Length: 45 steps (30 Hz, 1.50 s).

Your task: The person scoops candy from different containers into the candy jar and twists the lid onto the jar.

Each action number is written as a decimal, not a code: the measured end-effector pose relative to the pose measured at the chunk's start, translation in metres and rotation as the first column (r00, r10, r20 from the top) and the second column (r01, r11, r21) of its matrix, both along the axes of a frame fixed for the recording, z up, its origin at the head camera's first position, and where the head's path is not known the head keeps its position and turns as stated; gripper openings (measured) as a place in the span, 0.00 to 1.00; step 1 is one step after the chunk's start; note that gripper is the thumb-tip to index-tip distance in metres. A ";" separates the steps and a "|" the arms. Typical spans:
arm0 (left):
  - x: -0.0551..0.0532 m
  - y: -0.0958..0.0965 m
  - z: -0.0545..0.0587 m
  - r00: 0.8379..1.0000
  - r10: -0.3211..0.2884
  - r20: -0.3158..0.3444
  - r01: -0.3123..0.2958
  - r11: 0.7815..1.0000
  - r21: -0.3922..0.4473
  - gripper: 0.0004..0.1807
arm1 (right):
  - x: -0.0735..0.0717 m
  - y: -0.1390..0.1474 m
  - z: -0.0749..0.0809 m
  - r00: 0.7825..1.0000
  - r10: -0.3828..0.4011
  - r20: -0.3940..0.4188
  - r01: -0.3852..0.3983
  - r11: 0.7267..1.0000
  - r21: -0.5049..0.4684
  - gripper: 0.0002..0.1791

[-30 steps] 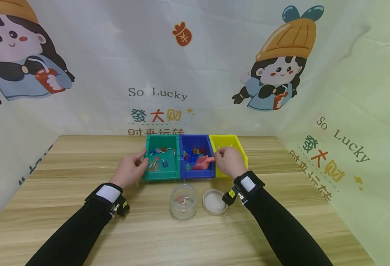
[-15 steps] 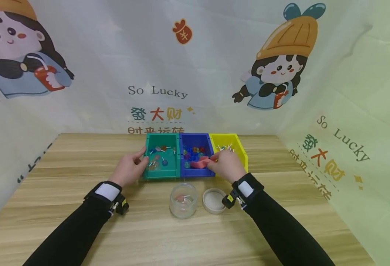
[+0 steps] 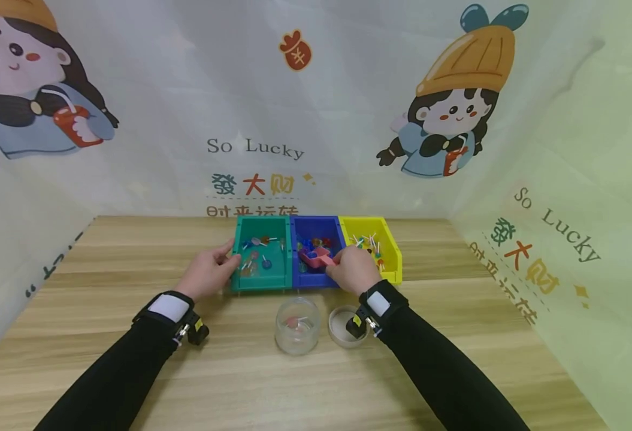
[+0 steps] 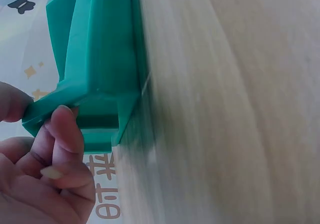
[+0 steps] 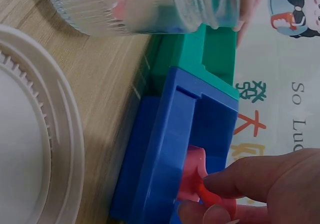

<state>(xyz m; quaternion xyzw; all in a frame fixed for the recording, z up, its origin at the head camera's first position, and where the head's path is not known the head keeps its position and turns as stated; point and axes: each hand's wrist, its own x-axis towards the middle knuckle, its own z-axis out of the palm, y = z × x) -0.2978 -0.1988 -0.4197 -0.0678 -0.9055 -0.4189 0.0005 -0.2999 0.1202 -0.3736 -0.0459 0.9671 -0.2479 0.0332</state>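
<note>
My left hand (image 3: 206, 273) grips the left rim of the green bin (image 4: 112, 49), thumb and fingers on either side of it in the left wrist view. Inside that bin lie several small lollipop-like pieces on white sticks. My right hand (image 3: 356, 270) pinches the handle of a small pink scoop (image 3: 314, 257). The scoop's head is down in the blue bin (image 3: 316, 281), among shiny coloured bead-like pieces. In the right wrist view the bin's wall (image 5: 155, 169) partly hides the scoop.
A yellow bin (image 3: 395, 260) with white-stemmed pieces adjoins the blue one. In front stand an uncapped glass jar (image 3: 296, 342), holding a pink piece with a white stem, and a white lid (image 3: 341, 336), partly covered by the right wrist camera. Printed cloth hangs behind.
My right hand has moved left, tilting the scoop and pushing it deeper among the beads in the blue bin. More of the yellow bin's contents now shows. The left hand stays on the green bin.
</note>
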 end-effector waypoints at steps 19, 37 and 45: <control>-0.003 -0.004 0.004 1.000 -0.002 0.023 0.002 1.000 -0.016 0.34 | -0.020 -0.038 -0.011 0.984 0.012 -0.175 0.031 0.970 0.241 0.16; 0.000 -0.002 0.007 1.000 0.001 0.010 -0.001 1.000 -0.001 0.34 | -0.030 -0.050 -0.003 0.993 0.041 -0.110 -0.009 0.961 0.277 0.14; -0.001 -0.002 0.004 1.000 0.005 0.019 -0.005 1.000 0.001 0.34 | -0.026 -0.045 -0.007 0.994 -0.011 -0.111 0.033 0.978 0.206 0.12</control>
